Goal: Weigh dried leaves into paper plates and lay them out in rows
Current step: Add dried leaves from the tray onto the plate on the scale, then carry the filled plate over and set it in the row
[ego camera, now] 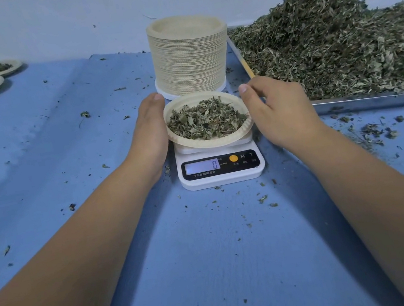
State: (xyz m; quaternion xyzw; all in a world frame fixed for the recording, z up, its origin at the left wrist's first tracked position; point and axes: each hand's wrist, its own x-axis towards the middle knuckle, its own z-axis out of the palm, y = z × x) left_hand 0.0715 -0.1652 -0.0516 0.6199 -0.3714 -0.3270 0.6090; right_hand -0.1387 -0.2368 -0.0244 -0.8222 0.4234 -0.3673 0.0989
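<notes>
Both hands, left hand (150, 132) and right hand (278, 110), are gripping opposite rims of the filled paper plate (239, 134) between them. The scale (221, 173) just beneath them is reading 0. The leaf heap (332, 45) is lying beyond the right hand.

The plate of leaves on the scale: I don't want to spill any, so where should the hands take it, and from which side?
Take the plate by its bare crimped rim at opposite sides, left hand from the left and right hand from the right. It is shallow, and the leaves are heaped loose in the middle, so a level two-sided lift probably suits best.

Blue table (213, 257) bears scale (221, 169), plate stack (190, 56), leaf tray (374, 100).
</notes>
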